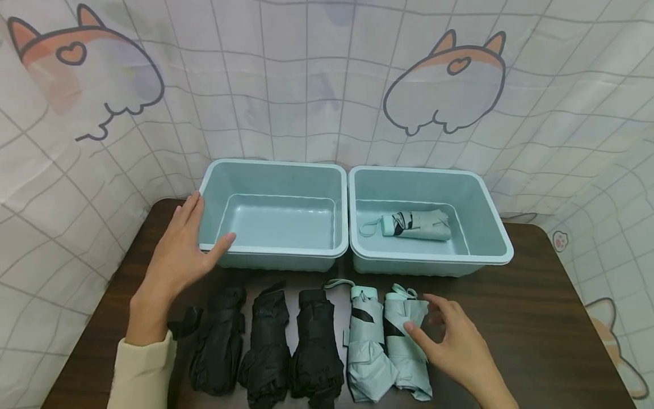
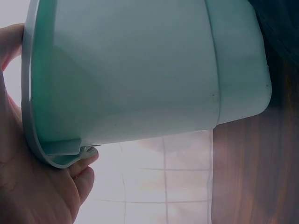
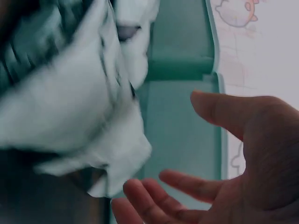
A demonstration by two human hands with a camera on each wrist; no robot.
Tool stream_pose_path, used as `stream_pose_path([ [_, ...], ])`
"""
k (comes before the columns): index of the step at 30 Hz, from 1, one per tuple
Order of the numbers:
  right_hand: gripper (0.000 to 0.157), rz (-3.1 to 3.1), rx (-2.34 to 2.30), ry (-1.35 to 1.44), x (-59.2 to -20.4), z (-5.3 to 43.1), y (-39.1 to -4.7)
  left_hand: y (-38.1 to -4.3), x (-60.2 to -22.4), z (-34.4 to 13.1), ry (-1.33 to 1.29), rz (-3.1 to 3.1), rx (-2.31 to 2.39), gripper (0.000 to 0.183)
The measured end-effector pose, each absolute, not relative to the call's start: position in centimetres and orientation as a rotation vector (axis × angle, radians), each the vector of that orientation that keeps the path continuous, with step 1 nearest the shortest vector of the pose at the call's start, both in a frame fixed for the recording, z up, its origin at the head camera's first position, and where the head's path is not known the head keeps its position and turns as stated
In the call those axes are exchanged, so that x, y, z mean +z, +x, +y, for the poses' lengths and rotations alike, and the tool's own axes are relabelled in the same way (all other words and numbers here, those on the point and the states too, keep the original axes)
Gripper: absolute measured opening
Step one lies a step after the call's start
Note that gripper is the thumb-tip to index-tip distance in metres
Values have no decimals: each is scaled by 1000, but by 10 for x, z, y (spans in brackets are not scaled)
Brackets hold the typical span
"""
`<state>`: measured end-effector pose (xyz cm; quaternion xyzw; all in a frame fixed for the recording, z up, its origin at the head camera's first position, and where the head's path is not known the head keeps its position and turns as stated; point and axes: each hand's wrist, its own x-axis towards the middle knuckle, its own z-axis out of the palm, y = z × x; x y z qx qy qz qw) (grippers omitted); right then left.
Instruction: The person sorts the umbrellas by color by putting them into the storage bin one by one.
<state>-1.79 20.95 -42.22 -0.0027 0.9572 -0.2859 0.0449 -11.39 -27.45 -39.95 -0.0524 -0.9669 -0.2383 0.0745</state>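
Dark wooden counter [image 1: 536, 318], running right past right grip [image 1: 457, 346]: fingers parted, near rightmost mint fabric umbrella [image 1: 411, 369]. Left grip [image 1: 176, 250]: fingers straight, touching pale-blue plastic left bin [image 1: 286, 251]. Matching right bin [image 1: 429, 257]: similar umbrella [image 1: 429, 226] inside.

black umbrellas [image 1: 265, 341] | mint umbrellas [image 1: 367, 349], black-marked | blue-green bins [image 1: 278, 261] | white gridded cloth [image 1: 286, 85]

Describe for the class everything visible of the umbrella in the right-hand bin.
The umbrella is folded and pale blue-green, with black markings near its handle end, which carries a thin loop. Its creased covering looks like fabric, the handle like plastic. It lies on the floor of the bin, handle leftward in the head view, touching nothing else.
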Motion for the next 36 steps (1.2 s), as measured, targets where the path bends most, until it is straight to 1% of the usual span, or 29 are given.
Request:
stream_pose_path([
  [3, 80, 2857, -824, 124, -428, 203, -14, -114, -400, -274, -147, -2909, -720, 102],
  [7, 84, 2854, -757, 229, -437, 195, -11, -115, -401, -274, -145, -2912, -729, 102],
  [12, 89, 2852, -677, 262, -443, 186, -9, -115, -401, -274, -150, -2910, -725, 102],
  [17, 101, 2842, -595, 260, -449, 181, -7, -115, -401, -274, -150, -2911, -724, 102],
  [20, 105, 2848, -571, 254, -451, 180, -7, -115, -400, -275, -153, -2907, -720, 103],
  [24, 103, 2852, -559, 234, -451, 181, -9, -115, -401, -276, -162, -2900, -720, 102],
  [31, 93, 2841, -535, 224, -450, 182, -9, -115, -401, -276, -160, -2898, -722, 102],
  [36, 95, 2845, -491, 233, -448, 180, -9, -116, -402, -276, -160, -2895, -720, 102],
])
